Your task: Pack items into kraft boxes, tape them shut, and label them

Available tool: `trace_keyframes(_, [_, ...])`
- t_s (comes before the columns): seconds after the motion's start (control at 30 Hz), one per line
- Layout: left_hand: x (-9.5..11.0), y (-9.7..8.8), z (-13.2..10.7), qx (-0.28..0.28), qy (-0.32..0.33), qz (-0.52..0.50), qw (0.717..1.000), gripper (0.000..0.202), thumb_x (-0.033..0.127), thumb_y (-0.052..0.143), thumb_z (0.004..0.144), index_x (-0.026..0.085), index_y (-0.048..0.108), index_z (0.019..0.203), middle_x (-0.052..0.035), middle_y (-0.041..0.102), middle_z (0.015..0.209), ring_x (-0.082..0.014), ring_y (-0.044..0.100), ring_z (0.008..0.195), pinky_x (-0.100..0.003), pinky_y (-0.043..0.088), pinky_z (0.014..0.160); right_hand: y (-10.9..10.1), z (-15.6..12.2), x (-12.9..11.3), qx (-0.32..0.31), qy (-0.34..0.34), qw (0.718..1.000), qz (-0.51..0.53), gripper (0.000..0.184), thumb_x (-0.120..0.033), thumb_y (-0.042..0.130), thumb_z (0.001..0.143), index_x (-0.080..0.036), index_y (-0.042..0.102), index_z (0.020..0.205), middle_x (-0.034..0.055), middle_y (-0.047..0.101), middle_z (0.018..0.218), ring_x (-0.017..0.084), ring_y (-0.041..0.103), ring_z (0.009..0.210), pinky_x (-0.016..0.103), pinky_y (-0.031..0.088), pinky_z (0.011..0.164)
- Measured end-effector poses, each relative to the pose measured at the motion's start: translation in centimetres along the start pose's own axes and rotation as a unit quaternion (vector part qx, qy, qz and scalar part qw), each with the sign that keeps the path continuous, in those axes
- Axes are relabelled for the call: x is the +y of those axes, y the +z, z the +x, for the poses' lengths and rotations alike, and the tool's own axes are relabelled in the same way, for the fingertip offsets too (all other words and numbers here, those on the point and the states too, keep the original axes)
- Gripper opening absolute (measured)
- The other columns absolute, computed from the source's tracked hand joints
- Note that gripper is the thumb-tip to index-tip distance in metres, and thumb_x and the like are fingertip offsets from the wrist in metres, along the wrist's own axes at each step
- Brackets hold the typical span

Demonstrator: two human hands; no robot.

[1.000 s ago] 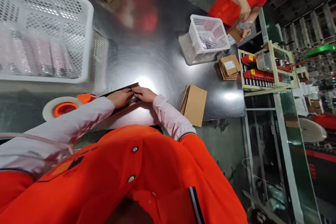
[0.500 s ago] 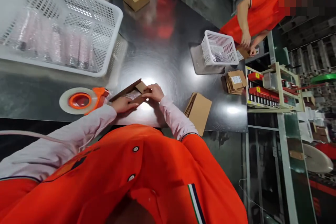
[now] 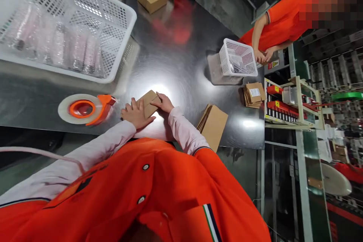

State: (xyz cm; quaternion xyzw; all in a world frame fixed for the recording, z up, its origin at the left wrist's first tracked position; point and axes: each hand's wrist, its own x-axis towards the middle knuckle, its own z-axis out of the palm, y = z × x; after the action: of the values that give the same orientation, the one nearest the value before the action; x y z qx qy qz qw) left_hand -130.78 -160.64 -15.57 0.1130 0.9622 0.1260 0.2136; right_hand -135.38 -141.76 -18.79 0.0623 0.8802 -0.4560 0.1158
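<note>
Shiny dark metal table [image 3: 176, 56] fills my view. Near its front edge lies a small brown cardboard box [image 3: 148, 103], shut. My left hand [image 3: 136, 114] lies flat on the box's near end with fingers spread. My right hand [image 3: 163, 103] presses on its far side, fingers together. Just left of them sits an orange tape roll holder [image 3: 85, 108]. To the right stands a stack of flat brown boxes [image 3: 212, 123]. A big white basket [image 3: 65, 26] sits far left. Another person's hands [image 3: 262, 56] work by a small white basket [image 3: 237, 57].
</note>
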Motion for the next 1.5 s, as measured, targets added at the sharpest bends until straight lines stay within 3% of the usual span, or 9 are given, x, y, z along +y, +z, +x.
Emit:
trace_keyframes(0.13, [0.2,1.1,0.0,0.031,0.007,-0.022,0.999,0.1,0.063,0.061,0.093,0.007,0.036,0.172,-0.0361,0.02,0.178,-0.0602,0.028,0.157,-0.069,0.031,0.118,2.1,0.4,0.0,0.099,0.041,0.994,0.016,0.04,-0.037,0.069,0.105,-0.011,0.079,0.133,0.0165,0.077,0.137,0.019,0.073,0.128,0.03,0.051,0.118])
trace_keyframes(0.23, [-2.7,-0.4,-0.1,0.072,0.031,-0.083,0.994,0.095,0.055,0.059,0.092,0.003,0.038,0.169,-0.0331,0.031,0.174,-0.0478,0.031,0.16,-0.061,0.029,0.126,3.1,0.6,0.1,0.153,0.043,0.987,0.017,0.034,-0.035,0.065,0.106,-0.013,0.084,0.125,0.0144,0.081,0.129,0.021,0.077,0.124,0.034,0.055,0.116])
trace_keyframes(0.37, [-9.2,-1.5,-1.5,0.195,-0.145,-0.125,0.962,0.093,0.06,0.053,0.099,-0.004,0.04,0.165,-0.0356,0.044,0.161,-0.0491,0.039,0.152,-0.065,0.029,0.125,2.9,0.7,0.1,0.147,0.016,0.989,-0.014,0.033,-0.03,0.062,0.107,-0.013,0.084,0.125,0.0135,0.081,0.129,0.023,0.077,0.125,0.037,0.056,0.118])
trace_keyframes(0.57, [-14.4,-1.6,-4.7,0.102,-0.094,0.005,0.99,0.078,0.048,0.039,0.105,0.005,0.045,0.17,-0.0271,0.069,0.137,-0.0401,0.061,0.135,-0.058,0.036,0.124,2.1,1.1,-0.3,0.089,-0.011,0.99,-0.109,0.039,-0.033,0.055,0.111,-0.014,0.081,0.133,0.0111,0.079,0.134,0.021,0.073,0.131,0.035,0.053,0.121])
trace_keyframes(0.77, [-12.8,-6.9,-11.7,-0.036,-0.144,-0.085,0.985,0.098,0.084,0.049,0.087,0.029,0.053,0.168,-0.0087,0.078,0.129,-0.0337,0.075,0.109,-0.036,0.056,0.089,3.4,1.5,-0.9,0.027,-0.082,0.979,-0.184,0.041,-0.038,0.049,0.115,-0.02,0.079,0.137,0.0078,0.079,0.135,0.022,0.072,0.133,0.04,0.052,0.123])
trace_keyframes(0.97, [-6.8,-7.7,-12.4,-0.067,-0.109,-0.082,0.988,0.094,0.074,0.06,0.079,0.029,0.062,0.161,-0.0038,0.081,0.121,-0.0314,0.077,0.104,-0.031,0.053,0.085,4.3,1.5,-1.7,-0.003,-0.096,0.971,-0.217,0.047,-0.037,0.04,0.117,-0.016,0.074,0.144,0.0111,0.076,0.14,0.023,0.069,0.138,0.041,0.049,0.124])
trace_keyframes(1.17, [-4.6,-5.7,-10.8,-0.123,-0.113,0.029,0.985,0.091,0.073,0.055,0.087,0.023,0.06,0.163,-0.0165,0.081,0.117,-0.0435,0.077,0.107,-0.041,0.057,0.087,4.0,-0.5,-4.2,0.018,-0.056,0.955,-0.292,0.05,-0.041,0.043,0.116,-0.028,0.058,0.162,0.0112,0.058,0.164,0.03,0.052,0.153,0.058,0.044,0.126])
trace_keyframes(1.3, [-6.8,-1.0,-13.8,-0.033,-0.119,-0.039,0.992,0.091,0.07,0.055,0.087,0.022,0.058,0.164,-0.0147,0.082,0.119,-0.0394,0.079,0.104,-0.041,0.06,0.089,3.8,-3.5,-5.8,-0.061,-0.134,0.924,-0.354,0.056,-0.05,0.045,0.115,-0.028,0.052,0.166,0.0077,0.031,0.182,0.032,0.028,0.168,0.066,0.022,0.136])
trace_keyframes(1.5, [-9.6,7.1,-17.1,0.087,-0.073,-0.162,0.98,0.076,0.054,0.063,0.081,0.015,0.073,0.146,-0.0139,0.081,0.128,-0.0318,0.078,0.115,-0.037,0.059,0.106,5.1,-6.4,-6.2,-0.123,-0.081,0.912,-0.383,0.109,-0.083,0.057,0.094,-0.019,0.027,0.178,0.0132,-0.001,0.187,0.051,-0.002,0.171,0.082,0.015,0.13])
